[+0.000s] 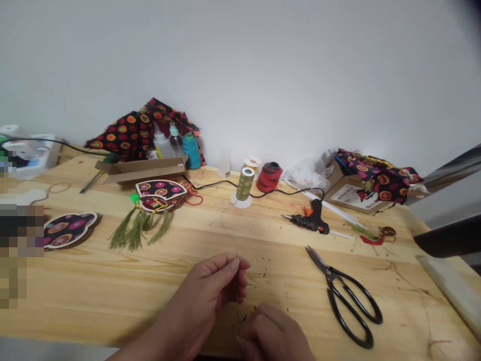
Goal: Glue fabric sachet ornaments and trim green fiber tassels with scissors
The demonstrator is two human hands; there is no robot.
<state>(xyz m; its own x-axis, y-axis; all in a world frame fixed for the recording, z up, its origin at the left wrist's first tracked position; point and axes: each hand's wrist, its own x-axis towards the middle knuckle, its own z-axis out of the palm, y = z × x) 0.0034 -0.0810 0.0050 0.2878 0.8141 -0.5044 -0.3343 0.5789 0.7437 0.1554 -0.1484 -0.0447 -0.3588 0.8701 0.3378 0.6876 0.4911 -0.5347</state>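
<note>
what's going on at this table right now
A person's left hand pinches a fine, dull-coloured thread that runs up toward an upright olive-green thread spool. The right hand is curled just below it; whether it grips anything is hard to tell. Large black-handled metal scissors lie to the right on the pale wooden table, with a black glue gun beyond them. Neither is in hand.

Left hand (215,286) pinching thin thread (227,232) running toward olive spool (245,185); right hand (277,335) close by, fingertips partly hidden; scissors (330,273), black glue gun (314,218) at right; tasselled patterned piece (161,189) at left
</note>
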